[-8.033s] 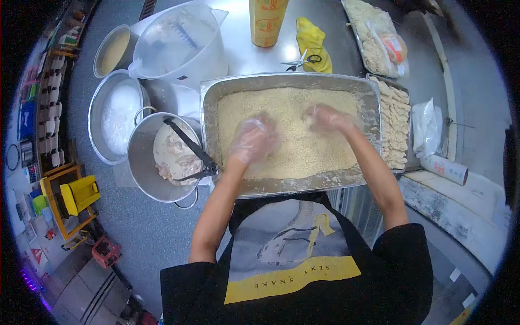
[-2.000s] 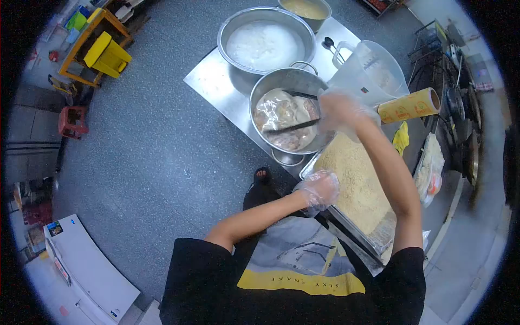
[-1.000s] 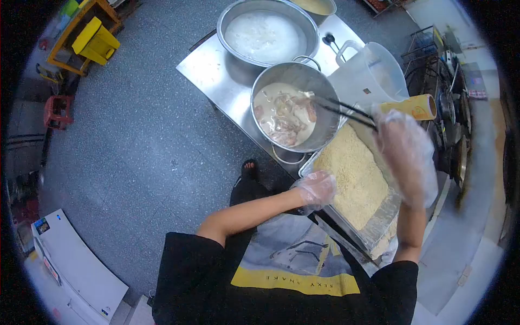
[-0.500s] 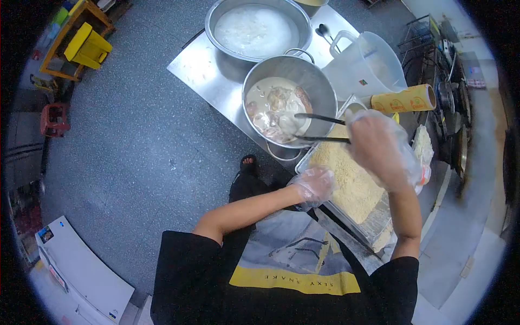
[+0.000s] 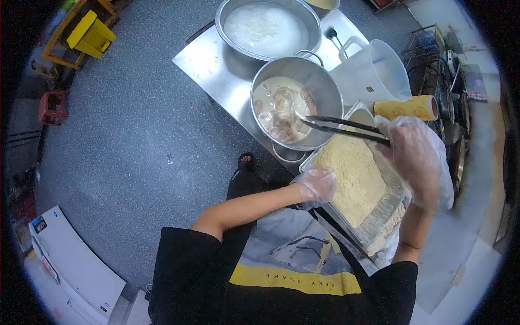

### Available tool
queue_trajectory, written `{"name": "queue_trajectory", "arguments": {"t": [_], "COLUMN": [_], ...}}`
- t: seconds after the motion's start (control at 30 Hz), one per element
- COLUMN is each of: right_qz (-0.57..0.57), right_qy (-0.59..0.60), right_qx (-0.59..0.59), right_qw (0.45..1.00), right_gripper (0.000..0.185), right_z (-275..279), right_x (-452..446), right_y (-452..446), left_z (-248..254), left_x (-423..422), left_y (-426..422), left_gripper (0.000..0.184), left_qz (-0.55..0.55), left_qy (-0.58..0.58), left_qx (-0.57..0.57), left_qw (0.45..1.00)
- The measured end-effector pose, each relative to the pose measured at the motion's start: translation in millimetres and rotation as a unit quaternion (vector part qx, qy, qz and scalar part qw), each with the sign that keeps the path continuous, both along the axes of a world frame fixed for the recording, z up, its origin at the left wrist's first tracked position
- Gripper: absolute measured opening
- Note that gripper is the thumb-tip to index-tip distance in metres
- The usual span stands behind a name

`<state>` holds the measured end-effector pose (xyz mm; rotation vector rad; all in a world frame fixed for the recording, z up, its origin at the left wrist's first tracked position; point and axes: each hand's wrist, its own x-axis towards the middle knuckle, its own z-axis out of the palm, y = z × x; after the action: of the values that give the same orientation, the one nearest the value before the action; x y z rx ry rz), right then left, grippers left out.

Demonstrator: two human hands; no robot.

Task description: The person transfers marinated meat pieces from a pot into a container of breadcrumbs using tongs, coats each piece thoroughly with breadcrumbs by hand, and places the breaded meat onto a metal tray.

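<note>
My right hand (image 5: 414, 149), in a clear plastic glove, is closed around black tongs (image 5: 346, 127). The tongs reach left over the rim of a steel pot (image 5: 325, 89), their arms close together. A small pale bit shows at their tips; I cannot make out whether it is gripped. Inside the pot, raw meat pieces (image 5: 284, 100) sit in a milky liquid. My left hand (image 5: 318, 185), gloved too, is curled at the left rim of a metal tray (image 5: 398, 200). Pale yellow breading flour (image 5: 355, 181) fills much of that tray.
A wide steel basin (image 5: 271, 30) of cloudy white liquid stands behind the pot on the steel table (image 5: 195, 62). Beyond the tray are a clear plastic pitcher (image 5: 374, 73) and a cling film roll (image 5: 406, 108). A dark spoon (image 5: 333, 35) lies near the pitcher.
My right hand has drawn back to the right with the tongs, whose arms have come closer together and risen from the meat. My left hand stays at the tray's rim.
</note>
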<state>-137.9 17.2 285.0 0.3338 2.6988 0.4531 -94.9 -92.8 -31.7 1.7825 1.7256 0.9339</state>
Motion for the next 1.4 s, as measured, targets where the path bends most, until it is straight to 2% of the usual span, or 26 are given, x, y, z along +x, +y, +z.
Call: {"name": "queue_trajectory", "arguments": {"t": [0.07, 0.13, 0.17, 0.2, 0.33, 0.37, 0.4, 0.53, 0.57, 0.63, 0.67, 0.77, 0.83, 0.87, 0.9, 0.93, 0.97, 1.0, 1.03, 1.1, 1.17, 1.2, 1.3, 1.33, 1.37, 1.4], "right_qz": [0.013, -0.043, -0.05, -0.056, -0.051, -0.02, 0.01, -0.104, -0.114, -0.082, -0.086, -0.083, -0.099, -0.122, -0.147, -0.161, -0.176, -0.129, -0.083, -0.122, -0.226, -0.223, -0.246, -0.229, -0.211, -0.206], "right_qy": [0.047, -0.052, -0.023, 0.008, 0.061, 0.08, 0.098, 0.046, 0.044, 0.048, 0.043, 0.031, 0.002, -0.016, -0.017, -0.019, -0.021, -0.028, -0.035, -0.027, -0.242, -0.243, -0.18, -0.109, -0.038, -0.032], "right_qx": [-0.042, 0.018, 0.008, -0.001, -0.004, -0.001, 0.002, 0.068, 0.069, 0.159, 0.185, 0.287, 0.33, 0.339, 0.323, 0.315, 0.307, 0.297, 0.286, 0.156, 0.129, 0.129, 0.05, 0.051, 0.05, 0.046], "right_qw": [0.998, 0.998, 0.998, 0.998, 0.997, 0.997, 0.995, 0.991, 0.99, 0.983, 0.978, 0.954, 0.939, 0.933, 0.935, 0.935, 0.935, 0.946, 0.954, 0.98, 0.935, 0.935, 0.951, 0.966, 0.975, 0.977], "right_gripper": [0.027, 0.024, 0.025, 0.025, 0.027, 0.028, 0.03, 0.044, 0.044, 0.047, 0.048, 0.052, 0.054, 0.055, 0.054, 0.054, 0.053, 0.051, 0.049, 0.037, 0.034, 0.034, 0.038, 0.044, 0.05, 0.05], "right_z": [-30, -58, -80, -97, -95, -77, -57, 9, 20, 42, 54, 86, 100, 103, 101, 96, 91, 77, 61, 17, -25, -29, -24, -3, 11, 17], "right_x": [6, -25, -30, -30, -16, -8, -1, 21, 32, 62, 79, 142, 180, 191, 191, 194, 197, 206, 214, 216, 215, 218, 211, 186, 164, 146], "right_y": [34, 34, 39, 42, 40, 36, 30, 0, 0, 8, 12, 21, 19, 12, 0, -7, -14, -19, -23, -15, 1, 9, 26, 19, 13, 10], "left_z": [-22, -28, -26, -24, -23, -24, -27, -74, -94, -85, -79, -20, -3, 7, 18, 29, 39, 47, 45, 43, 47, 48, 46, 36, 19, 7], "left_x": [11, 15, 14, 12, 11, 12, 13, 32, 43, 41, 35, 5, -1, -2, -5, -11, -16, -20, -19, -18, -18, -19, -18, -15, -7, -3], "left_y": [3, 5, 5, 6, 8, 6, 5, 15, 20, 19, 12, 4, 1, 4, 4, 3, 2, 2, 2, 2, 3, 3, 2, 2, 2, 2], "left_gripper": [0.019, 0.018, 0.018, 0.017, 0.018, 0.021, 0.024, 0.03, 0.031, 0.032, 0.03, 0.022, 0.018, 0.024, 0.024, 0.028, 0.033, 0.042, 0.042, 0.042, 0.042, 0.042, 0.039, 0.039, 0.036, 0.033], "left_qz": [0.01, 0.016, -0.038, -0.09, -0.107, -0.068, -0.027, -0.013, -0.044, -0.082, -0.075, -0.161, -0.149, -0.177, -0.184, -0.126, -0.065, -0.064, -0.069, -0.068, -0.073, -0.072, -0.071, -0.067, -0.073, -0.078], "left_qy": [-0.042, -0.085, 0.087, 0.256, 0.297, 0.148, -0.006, -0.048, 0.182, 0.397, 0.326, 0.239, 0.373, 0.303, 0.295, 0.171, 0.045, 0.014, 0.012, 0.025, 0.03, 0.038, 0.032, 0.037, 0.059, 0.082], "left_qx": [0.022, 0.042, 0.088, 0.133, 0.102, 0.074, 0.046, 0.033, 0.031, 0.038, 0.059, 0.065, 0.087, -0.008, -0.006, -0.053, -0.1, -0.137, -0.136, -0.107, -0.119, -0.133, -0.132, -0.135, -0.087, -0.038], "left_qw": [0.999, 0.995, 0.992, 0.953, 0.943, 0.984, 0.999, 0.998, 0.982, 0.913, 0.941, 0.955, 0.912, 0.936, 0.937, 0.976, 0.992, 0.988, 0.988, 0.992, 0.99, 0.988, 0.988, 0.988, 0.992, 0.993]}}
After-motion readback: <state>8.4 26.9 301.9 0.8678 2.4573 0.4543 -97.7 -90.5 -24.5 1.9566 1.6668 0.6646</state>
